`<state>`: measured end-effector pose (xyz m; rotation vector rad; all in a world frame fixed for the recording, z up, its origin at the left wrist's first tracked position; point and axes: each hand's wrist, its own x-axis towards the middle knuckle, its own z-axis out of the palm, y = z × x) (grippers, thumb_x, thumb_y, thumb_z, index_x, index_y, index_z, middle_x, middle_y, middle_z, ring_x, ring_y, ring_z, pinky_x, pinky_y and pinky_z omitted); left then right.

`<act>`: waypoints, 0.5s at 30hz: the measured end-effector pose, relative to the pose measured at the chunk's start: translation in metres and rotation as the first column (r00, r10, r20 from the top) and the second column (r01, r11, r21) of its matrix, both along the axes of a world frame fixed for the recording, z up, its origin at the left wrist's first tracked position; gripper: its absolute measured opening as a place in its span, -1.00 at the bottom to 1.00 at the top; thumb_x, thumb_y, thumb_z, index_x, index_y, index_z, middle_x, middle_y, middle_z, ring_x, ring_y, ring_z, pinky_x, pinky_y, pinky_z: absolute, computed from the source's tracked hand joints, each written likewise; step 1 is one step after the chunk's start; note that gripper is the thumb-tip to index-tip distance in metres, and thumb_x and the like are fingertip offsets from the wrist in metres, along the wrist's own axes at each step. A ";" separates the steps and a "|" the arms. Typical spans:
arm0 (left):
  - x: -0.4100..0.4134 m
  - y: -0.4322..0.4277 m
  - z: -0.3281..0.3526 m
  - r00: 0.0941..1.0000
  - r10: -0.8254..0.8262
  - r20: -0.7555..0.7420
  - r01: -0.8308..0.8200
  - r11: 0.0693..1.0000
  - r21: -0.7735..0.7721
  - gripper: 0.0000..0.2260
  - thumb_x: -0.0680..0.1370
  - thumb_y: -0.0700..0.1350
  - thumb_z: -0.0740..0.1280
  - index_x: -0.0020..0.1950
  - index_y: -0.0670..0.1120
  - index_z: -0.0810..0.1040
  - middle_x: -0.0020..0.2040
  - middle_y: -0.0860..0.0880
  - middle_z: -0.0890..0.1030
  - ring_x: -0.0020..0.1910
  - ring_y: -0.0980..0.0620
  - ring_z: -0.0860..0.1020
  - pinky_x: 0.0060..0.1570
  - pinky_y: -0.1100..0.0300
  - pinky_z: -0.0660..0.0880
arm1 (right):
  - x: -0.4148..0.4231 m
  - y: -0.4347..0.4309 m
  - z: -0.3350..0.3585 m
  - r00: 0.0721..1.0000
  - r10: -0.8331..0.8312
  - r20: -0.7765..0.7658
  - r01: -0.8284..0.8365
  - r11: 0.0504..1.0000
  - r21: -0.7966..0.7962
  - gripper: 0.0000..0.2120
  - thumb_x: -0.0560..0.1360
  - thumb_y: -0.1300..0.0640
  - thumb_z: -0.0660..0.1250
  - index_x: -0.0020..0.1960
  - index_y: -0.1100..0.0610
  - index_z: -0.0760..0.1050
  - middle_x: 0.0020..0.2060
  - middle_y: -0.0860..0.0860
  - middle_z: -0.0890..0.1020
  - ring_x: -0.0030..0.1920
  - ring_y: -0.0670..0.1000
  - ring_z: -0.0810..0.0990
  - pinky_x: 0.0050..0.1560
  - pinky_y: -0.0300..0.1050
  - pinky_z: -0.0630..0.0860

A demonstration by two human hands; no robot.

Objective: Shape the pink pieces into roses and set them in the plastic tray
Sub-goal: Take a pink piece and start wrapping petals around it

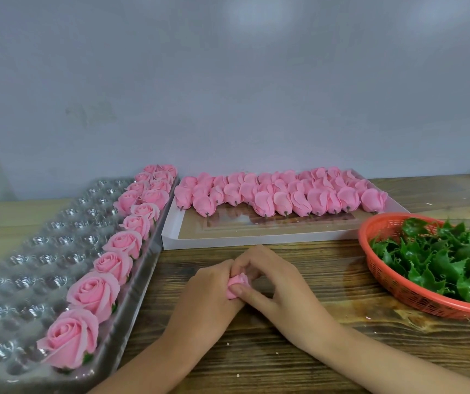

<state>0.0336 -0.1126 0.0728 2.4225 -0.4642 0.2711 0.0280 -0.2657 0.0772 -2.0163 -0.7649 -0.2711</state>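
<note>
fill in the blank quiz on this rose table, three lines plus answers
1. The left hand and right hand together hold one ____ piece.
2. The finished roses sit along the ____ edge of the tray.
3. The basket holds ____ leaves.

Missing words: pink; right; green
</note>
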 end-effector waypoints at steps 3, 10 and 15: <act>-0.002 0.000 0.001 0.999 -0.033 0.001 0.033 0.999 -0.027 -0.80 0.52 -0.04 0.34 -0.25 0.20 0.42 -0.32 0.15 0.54 -0.20 0.28 0.53 -0.26 0.43 0.37 | 0.001 -0.002 0.003 0.999 0.040 0.031 -0.039 0.999 -0.020 -0.93 0.53 0.21 0.41 -0.04 0.06 0.57 -0.07 -0.11 0.50 0.01 -0.10 0.51 0.03 -0.33 0.41; 0.002 0.001 -0.002 0.999 -0.036 0.014 0.036 0.999 -0.006 -0.75 0.51 -0.06 0.34 -0.30 0.20 0.38 -0.36 0.19 0.51 -0.20 0.34 0.51 -0.27 0.46 0.37 | 0.000 -0.001 0.001 1.000 0.014 -0.018 -0.013 0.998 0.059 -0.83 0.47 0.08 0.45 0.00 0.01 0.50 -0.09 -0.13 0.53 -0.03 -0.02 0.53 0.01 -0.12 0.49; 0.003 0.000 -0.005 0.997 -0.046 0.061 0.043 0.998 0.056 -0.69 0.51 -0.07 0.33 -0.34 0.22 0.31 -0.40 0.20 0.45 -0.23 0.38 0.49 -0.29 0.46 0.34 | 0.000 0.000 0.000 1.000 0.014 -0.001 -0.014 0.999 0.038 -0.89 0.51 0.15 0.44 -0.05 0.05 0.50 -0.11 -0.10 0.53 -0.06 -0.01 0.52 -0.02 -0.10 0.48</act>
